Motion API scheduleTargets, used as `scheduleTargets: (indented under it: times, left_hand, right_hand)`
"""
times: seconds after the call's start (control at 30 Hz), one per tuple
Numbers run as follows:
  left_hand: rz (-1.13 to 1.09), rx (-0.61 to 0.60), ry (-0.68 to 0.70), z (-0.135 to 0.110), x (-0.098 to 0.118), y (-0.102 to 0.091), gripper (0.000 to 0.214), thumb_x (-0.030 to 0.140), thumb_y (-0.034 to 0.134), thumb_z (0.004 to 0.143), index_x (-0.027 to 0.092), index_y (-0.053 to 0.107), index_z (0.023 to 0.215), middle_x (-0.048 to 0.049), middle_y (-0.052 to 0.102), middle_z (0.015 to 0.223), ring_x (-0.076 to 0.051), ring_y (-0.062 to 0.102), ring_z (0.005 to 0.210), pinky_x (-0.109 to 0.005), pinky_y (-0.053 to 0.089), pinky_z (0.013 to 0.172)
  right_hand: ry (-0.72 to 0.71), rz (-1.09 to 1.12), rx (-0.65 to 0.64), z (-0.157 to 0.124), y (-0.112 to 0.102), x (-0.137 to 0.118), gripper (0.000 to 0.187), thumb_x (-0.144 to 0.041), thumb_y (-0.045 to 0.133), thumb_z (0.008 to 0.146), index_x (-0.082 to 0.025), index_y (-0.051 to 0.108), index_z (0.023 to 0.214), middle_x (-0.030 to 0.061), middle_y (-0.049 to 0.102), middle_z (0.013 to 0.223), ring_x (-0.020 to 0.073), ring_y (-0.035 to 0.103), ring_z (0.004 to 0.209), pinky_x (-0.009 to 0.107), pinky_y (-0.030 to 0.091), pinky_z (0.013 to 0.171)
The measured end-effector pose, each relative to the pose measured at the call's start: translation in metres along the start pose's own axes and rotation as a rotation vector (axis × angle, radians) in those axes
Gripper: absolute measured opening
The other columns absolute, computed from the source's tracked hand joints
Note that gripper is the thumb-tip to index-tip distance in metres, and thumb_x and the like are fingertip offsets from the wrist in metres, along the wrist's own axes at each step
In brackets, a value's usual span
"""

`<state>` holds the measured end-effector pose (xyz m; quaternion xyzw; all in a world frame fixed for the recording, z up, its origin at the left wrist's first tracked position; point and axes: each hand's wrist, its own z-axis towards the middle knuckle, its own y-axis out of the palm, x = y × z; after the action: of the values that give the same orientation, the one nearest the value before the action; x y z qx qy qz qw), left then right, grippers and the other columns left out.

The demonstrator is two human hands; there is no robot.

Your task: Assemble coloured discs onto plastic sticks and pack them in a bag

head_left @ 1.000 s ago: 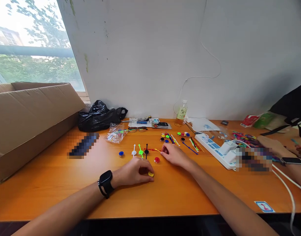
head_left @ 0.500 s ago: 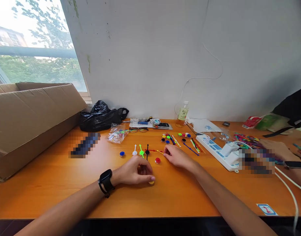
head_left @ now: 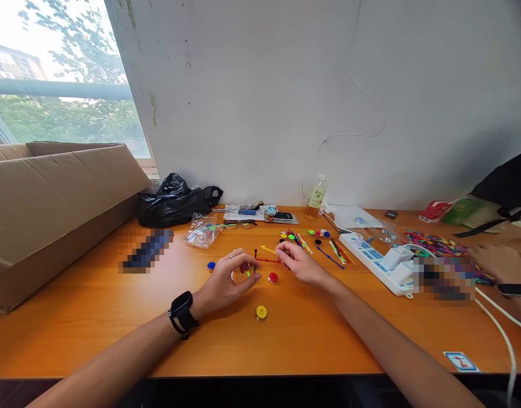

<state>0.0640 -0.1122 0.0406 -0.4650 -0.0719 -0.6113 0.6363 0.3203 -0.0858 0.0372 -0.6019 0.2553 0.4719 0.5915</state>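
Between the fingertips of my right hand [head_left: 300, 263] is a yellow arrow-shaped spinner pointer [head_left: 269, 250], raised with its tip to the left. My left hand [head_left: 230, 277] is open, thumb and fingers apart. It hovers over a black pointer [head_left: 255, 255] and partly hides a green pointer [head_left: 248, 272]; the white one is almost wholly covered. A red pointer [head_left: 267, 260] lies between my hands. Close by are round suction-cup bases: a red one [head_left: 272, 277], a blue one [head_left: 211, 266] left of my left hand, and a yellow one [head_left: 261, 313] nearer the table's front.
More bases and pointers [head_left: 303, 243] lie at the back right. A white power strip [head_left: 375, 263] with cables is on the right, beside a colourful pile [head_left: 439, 243] and another person's hand [head_left: 498, 263]. A bottle [head_left: 315, 197], black bag [head_left: 175, 201] and cardboard box [head_left: 64, 209] stand behind and left.
My left hand has let go of the yellow base, leaving it on the table, and moved up toward the pointers. My right hand has lifted the yellow pointer and turned it leftward.
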Motion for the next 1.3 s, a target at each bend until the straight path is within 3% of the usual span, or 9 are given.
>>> scheduleTargets:
  times: [0.13, 0.3, 0.43, 0.5, 0.6, 0.73, 0.97, 1.2, 1.3]
  left_hand:
    - [0.023, 0.023, 0.065, 0.0, -0.006, 0.003, 0.023, 0.03, 0.073, 0.094, 0.025, 0.07, 0.116, -0.0095, 0.066, 0.116, -0.023, 0.063, 0.108, -0.035, 0.051, 0.096]
    - [0.016, -0.032, 0.019, -0.002, -0.003, 0.002, 0.01, 0.029, 0.066, 0.098, 0.02, 0.069, 0.1, -0.005, 0.069, 0.093, -0.017, 0.063, 0.085, -0.029, 0.05, 0.08]
    - [-0.07, -0.351, -0.057, -0.001, 0.007, -0.004, 0.02, 0.032, 0.069, 0.093, 0.016, 0.067, 0.08, 0.0012, 0.061, 0.067, -0.011, 0.051, 0.06, -0.023, 0.039, 0.058]
    - [-0.114, -0.518, -0.068, -0.001, 0.009, -0.006, 0.022, 0.036, 0.078, 0.084, 0.015, 0.07, 0.083, 0.0016, 0.061, 0.069, -0.01, 0.052, 0.061, -0.022, 0.039, 0.057]
    - [-0.112, -0.624, -0.073, -0.002, 0.008, -0.004, 0.03, 0.034, 0.086, 0.074, 0.015, 0.074, 0.094, 0.0005, 0.064, 0.078, -0.011, 0.055, 0.066, -0.021, 0.041, 0.059]
    - [-0.076, -0.577, -0.111, -0.004, 0.002, 0.001, 0.017, 0.025, 0.079, 0.078, 0.015, 0.073, 0.091, 0.0022, 0.059, 0.073, -0.01, 0.049, 0.063, -0.02, 0.037, 0.056]
    - [-0.002, -0.514, -0.033, 0.001, 0.003, 0.0, 0.018, 0.031, 0.08, 0.083, 0.016, 0.073, 0.091, 0.0003, 0.061, 0.079, -0.011, 0.05, 0.068, -0.022, 0.037, 0.062]
    - [-0.04, -0.509, -0.11, 0.002, 0.009, -0.012, 0.038, 0.046, 0.072, 0.09, 0.015, 0.057, 0.072, 0.0036, 0.049, 0.064, -0.009, 0.041, 0.058, -0.023, 0.029, 0.054]
    - [-0.031, -0.475, -0.127, 0.002, 0.009, -0.014, 0.045, 0.048, 0.066, 0.094, 0.016, 0.049, 0.067, 0.0053, 0.039, 0.062, -0.009, 0.034, 0.057, -0.024, 0.025, 0.053]
  right_hand:
    - [0.126, 0.405, -0.278, -0.006, 0.01, -0.01, 0.053, -0.071, 0.071, 0.082, -0.021, 0.054, 0.091, -0.0065, 0.045, 0.066, 0.0117, 0.042, 0.057, 0.027, 0.03, 0.058]
    - [0.202, 0.624, -0.361, -0.012, 0.016, -0.011, 0.046, -0.058, 0.079, 0.084, -0.02, 0.052, 0.089, -0.008, 0.039, 0.064, 0.0078, 0.029, 0.054, 0.025, 0.016, 0.053]
    - [0.23, 0.716, -0.396, -0.013, 0.013, -0.013, 0.037, -0.047, 0.079, 0.087, -0.019, 0.054, 0.094, -0.0078, 0.035, 0.067, 0.0073, 0.025, 0.054, 0.025, 0.01, 0.052]
    - [0.219, 0.735, -0.409, -0.014, 0.01, -0.014, 0.035, -0.044, 0.077, 0.089, -0.019, 0.055, 0.098, -0.0089, 0.032, 0.066, 0.0066, 0.023, 0.053, 0.024, 0.01, 0.051]
    - [0.209, 0.733, -0.403, -0.013, 0.008, -0.014, 0.035, -0.045, 0.076, 0.091, -0.02, 0.054, 0.102, -0.0102, 0.031, 0.066, 0.0051, 0.019, 0.05, 0.023, 0.01, 0.051]
    - [0.218, 0.7, -0.365, -0.01, 0.01, -0.009, 0.036, -0.046, 0.078, 0.089, -0.019, 0.057, 0.098, -0.008, 0.04, 0.067, 0.0059, 0.033, 0.052, 0.021, 0.018, 0.052]
    - [0.139, 0.6, -0.346, -0.012, 0.009, -0.004, 0.028, -0.034, 0.084, 0.079, -0.016, 0.066, 0.091, -0.0004, 0.063, 0.076, 0.0101, 0.054, 0.062, 0.023, 0.04, 0.059]
    - [0.098, 0.376, -0.487, -0.016, 0.012, -0.012, 0.039, -0.043, 0.09, 0.074, -0.012, 0.075, 0.093, -0.0028, 0.062, 0.065, 0.0075, 0.048, 0.052, 0.02, 0.035, 0.049]
    - [0.077, 0.35, -0.475, -0.017, 0.016, -0.014, 0.041, -0.046, 0.09, 0.074, -0.012, 0.077, 0.093, -0.0033, 0.061, 0.062, 0.0079, 0.048, 0.052, 0.021, 0.035, 0.049]
